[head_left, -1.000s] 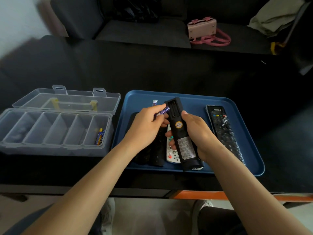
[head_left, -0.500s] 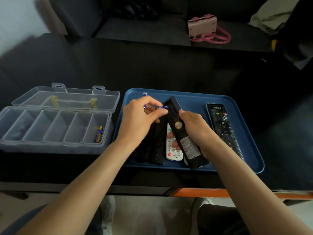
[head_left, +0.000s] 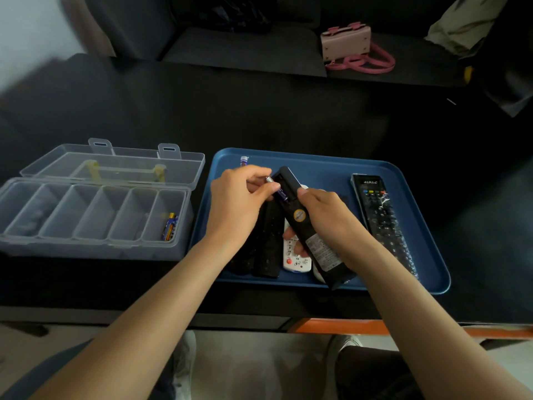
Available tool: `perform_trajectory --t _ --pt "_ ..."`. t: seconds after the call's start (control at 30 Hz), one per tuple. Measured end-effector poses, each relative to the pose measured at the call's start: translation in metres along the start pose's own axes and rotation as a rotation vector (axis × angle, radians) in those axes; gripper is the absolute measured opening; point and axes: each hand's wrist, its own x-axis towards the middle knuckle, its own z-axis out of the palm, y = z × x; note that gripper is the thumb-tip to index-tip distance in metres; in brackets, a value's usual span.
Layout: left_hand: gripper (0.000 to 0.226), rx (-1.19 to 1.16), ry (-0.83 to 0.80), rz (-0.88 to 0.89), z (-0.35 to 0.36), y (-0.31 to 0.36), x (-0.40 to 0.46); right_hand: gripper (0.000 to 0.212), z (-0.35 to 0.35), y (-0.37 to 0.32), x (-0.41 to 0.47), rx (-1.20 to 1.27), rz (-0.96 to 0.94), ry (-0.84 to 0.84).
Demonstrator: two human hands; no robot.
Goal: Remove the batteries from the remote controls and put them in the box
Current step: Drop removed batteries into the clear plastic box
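Since half a second ago the left hand (head_left: pixel 240 197) has brought its purple battery (head_left: pixel 279 192) down against the open battery bay of the black remote (head_left: pixel 305 226); earlier that battery was held level between the fingertips, just clear of the bay. The left thumb and fingers now pinch the battery's upper, metal-capped end, and its lower end sits in or against the bay; whether it is seated there cannot be told. The battery's long axis runs nearly along the remote's, cap end away from the person. The right hand (head_left: pixel 331 226) has stayed wrapped around the remote's middle, thumb on its back near the bay. The remote is held back-up over the blue tray (head_left: pixel 317 166), its long axis slanting from the far left, where the bay is, down to the near right by the tray's front rim. Another battery (head_left: pixel 244 161) lies at the tray's far left corner, mostly hidden behind the left hand. Under the hands lie two dark remotes (head_left: pixel 266 246) and a white remote (head_left: pixel 297 258), each partly covered. A long black remote (head_left: pixel 380 217) lies apart at the right. The clear box (head_left: pixel 95 246) stands open left of the tray, with batteries (head_left: pixel 170 226) in its rightmost compartment; their number is hard to make out.
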Motion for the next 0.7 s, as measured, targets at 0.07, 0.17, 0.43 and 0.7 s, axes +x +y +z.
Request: perform_trajectory --t 0.07,0.17,0.43,0.7 --pt "0.021 -0.015 0.018 -0.014 0.001 0.000 0.000 0.032 0.002 0.001 0.000 0.020 0.004 -0.012" --pt "0.017 -0.036 0.044 -0.013 0.001 -0.001 -0.001 0.032 0.003 0.002 0.001 0.024 -0.003 -0.010" --pt "0.019 0.042 0.066 0.066 0.007 -0.005 -0.003 0.034 0.006 0.003 -0.001 0.038 -0.011 0.015" --pt "0.018 0.124 0.018 0.164 0.016 -0.007 -0.010 0.031 0.009 0.004 -0.003 0.007 -0.057 0.094"
